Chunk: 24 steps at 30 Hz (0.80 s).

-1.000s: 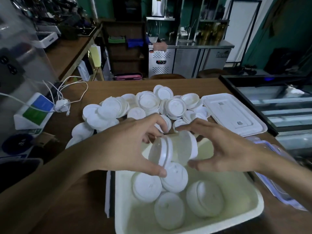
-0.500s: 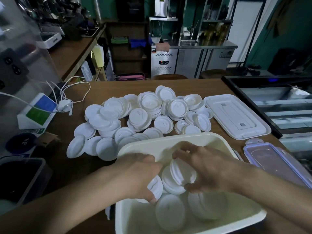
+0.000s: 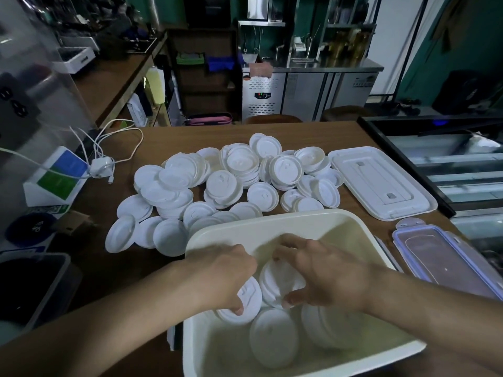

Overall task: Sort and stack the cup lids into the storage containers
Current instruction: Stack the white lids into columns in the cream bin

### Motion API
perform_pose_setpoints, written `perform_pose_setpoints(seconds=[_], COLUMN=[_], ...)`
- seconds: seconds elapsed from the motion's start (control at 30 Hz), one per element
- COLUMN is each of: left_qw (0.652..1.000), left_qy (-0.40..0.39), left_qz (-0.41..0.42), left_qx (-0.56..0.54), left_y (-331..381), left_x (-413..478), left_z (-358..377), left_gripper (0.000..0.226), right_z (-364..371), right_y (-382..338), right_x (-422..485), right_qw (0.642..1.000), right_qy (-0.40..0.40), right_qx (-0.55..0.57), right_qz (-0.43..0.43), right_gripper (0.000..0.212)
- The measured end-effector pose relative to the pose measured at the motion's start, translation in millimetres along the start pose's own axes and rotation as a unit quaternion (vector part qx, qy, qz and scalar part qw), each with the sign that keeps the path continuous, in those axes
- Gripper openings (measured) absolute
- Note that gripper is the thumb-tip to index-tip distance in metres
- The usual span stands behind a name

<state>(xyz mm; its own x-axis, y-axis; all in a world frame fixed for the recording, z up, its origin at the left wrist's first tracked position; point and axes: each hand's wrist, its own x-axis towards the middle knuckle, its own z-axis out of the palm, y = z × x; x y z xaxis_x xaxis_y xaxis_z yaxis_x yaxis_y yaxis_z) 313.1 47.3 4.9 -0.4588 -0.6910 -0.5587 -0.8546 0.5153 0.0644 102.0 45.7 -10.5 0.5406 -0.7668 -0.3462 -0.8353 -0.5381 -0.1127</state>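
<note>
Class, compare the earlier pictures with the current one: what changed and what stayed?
The left hand and right hand brought their lids down into the container; the left grips one lid, the right a stack. The loose lid pile and white cover stayed put.

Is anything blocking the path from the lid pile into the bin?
Nothing visible. The open-topped bin sits beside the pile; a flat cover lies aside, right. Inside, the left hand grips one lid stack, the right hand another.
</note>
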Motion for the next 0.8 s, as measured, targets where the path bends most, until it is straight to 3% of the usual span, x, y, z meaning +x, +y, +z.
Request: perform_pose_setpoints(seconds=[0.2,0.4,0.8], left_qw=[1.0,0.999,0.998], left_qy=[0.029,0.021,0.009], left_qz=[0.003,0.032,0.031], left_qx=[0.009,0.014,0.049], left_y=[-0.2,-4.1,2.0], left_x=[2.0,5.7,4.9], left_z=[0.5,6.2,6.4], left_gripper=[0.041,0.053,0.04], right_z=[6.7,4.5,3.8], right_y=[4.7,3.7,3.9], right_x=[1.2,5.2,9.0], right_qw=[1.0,0.999,0.998], right_qy=[0.009,-0.017,-0.036], right_qx=[-0.006,-0.025,-0.057], right_qz=[-0.011,0.013,-0.001], right_gripper=[0.063,0.06,0.061])
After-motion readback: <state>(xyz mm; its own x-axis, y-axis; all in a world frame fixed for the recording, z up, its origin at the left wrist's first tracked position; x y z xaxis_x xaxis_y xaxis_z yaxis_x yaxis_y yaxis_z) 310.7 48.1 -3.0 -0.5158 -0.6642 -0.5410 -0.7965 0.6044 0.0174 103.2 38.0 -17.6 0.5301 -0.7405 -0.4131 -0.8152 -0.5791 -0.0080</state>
